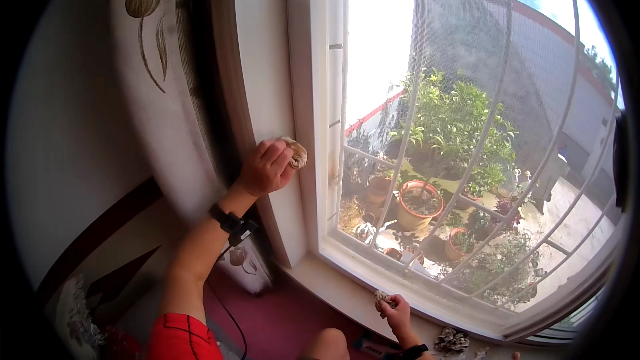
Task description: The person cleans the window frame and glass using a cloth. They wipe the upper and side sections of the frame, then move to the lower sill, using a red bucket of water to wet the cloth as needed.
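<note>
My left hand [265, 170] is raised against the white side panel [267, 70] left of the window. Its fingers pinch a crumpled, yellowish-brown wad [297, 154], perhaps paper, at the panel's surface near the window frame [316, 110]. Lower down, my right hand [398, 316] grips a second crumpled wad [381, 301] just over the pale window sill [325, 277]. Several more crumpled pieces [452, 341] lie on the sill to the right of that hand. Parts of both wads are hidden by my fingers.
Mesh and metal bars [411, 110] cover the window, with potted plants [420, 205] outside. A tulip-patterned curtain [145, 40] hangs at left. From my left wrist's black device [235, 225] a cable [232, 317] runs down. My bent knee [327, 342] is below the sill.
</note>
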Action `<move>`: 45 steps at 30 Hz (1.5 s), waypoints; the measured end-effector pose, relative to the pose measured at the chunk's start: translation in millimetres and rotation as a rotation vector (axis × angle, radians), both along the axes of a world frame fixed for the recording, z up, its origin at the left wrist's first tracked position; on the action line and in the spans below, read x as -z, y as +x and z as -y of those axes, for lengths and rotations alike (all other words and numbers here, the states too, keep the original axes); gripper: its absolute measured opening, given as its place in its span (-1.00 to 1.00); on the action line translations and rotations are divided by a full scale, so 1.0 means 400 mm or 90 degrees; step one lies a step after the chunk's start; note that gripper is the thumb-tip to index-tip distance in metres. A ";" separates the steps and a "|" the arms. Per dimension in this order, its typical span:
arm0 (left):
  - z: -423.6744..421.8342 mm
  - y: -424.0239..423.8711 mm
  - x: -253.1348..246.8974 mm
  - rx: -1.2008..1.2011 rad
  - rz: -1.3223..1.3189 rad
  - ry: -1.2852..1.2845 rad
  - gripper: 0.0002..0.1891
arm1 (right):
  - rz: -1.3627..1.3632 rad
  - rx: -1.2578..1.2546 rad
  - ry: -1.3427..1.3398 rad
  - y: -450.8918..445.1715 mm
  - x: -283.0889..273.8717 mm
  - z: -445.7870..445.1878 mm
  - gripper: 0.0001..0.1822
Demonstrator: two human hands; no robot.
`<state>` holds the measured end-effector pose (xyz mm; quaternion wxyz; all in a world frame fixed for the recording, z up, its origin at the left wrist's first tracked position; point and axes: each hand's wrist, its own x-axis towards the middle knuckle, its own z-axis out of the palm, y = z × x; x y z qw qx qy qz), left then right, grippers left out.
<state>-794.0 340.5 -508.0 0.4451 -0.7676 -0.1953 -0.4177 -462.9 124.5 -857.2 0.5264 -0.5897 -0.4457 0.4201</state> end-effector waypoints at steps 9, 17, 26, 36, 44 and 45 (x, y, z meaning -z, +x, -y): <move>0.001 -0.002 -0.004 -0.023 -0.126 0.017 -0.84 | -0.548 -0.171 0.036 -0.157 -0.325 -0.141 -0.71; 0.022 0.009 -0.018 -0.092 -0.188 -0.142 -0.87 | -0.127 -0.300 0.459 -0.285 -0.819 -0.319 -0.71; -0.002 0.027 0.005 -0.094 -0.105 -0.128 -0.82 | 0.175 0.012 0.976 -0.495 -1.202 -0.536 -0.85; 0.019 0.024 0.008 -0.124 -0.065 -0.109 -0.83 | 0.299 0.102 1.010 -0.555 -1.231 -0.608 -0.89; -0.015 0.000 0.029 -0.128 -0.094 -0.119 -0.82 | 0.391 0.211 1.072 -0.587 -1.133 -0.607 -0.90; -0.015 0.005 0.021 -0.132 -0.094 -0.126 -0.82 | 0.417 0.226 1.095 -0.577 -1.135 -0.602 -0.90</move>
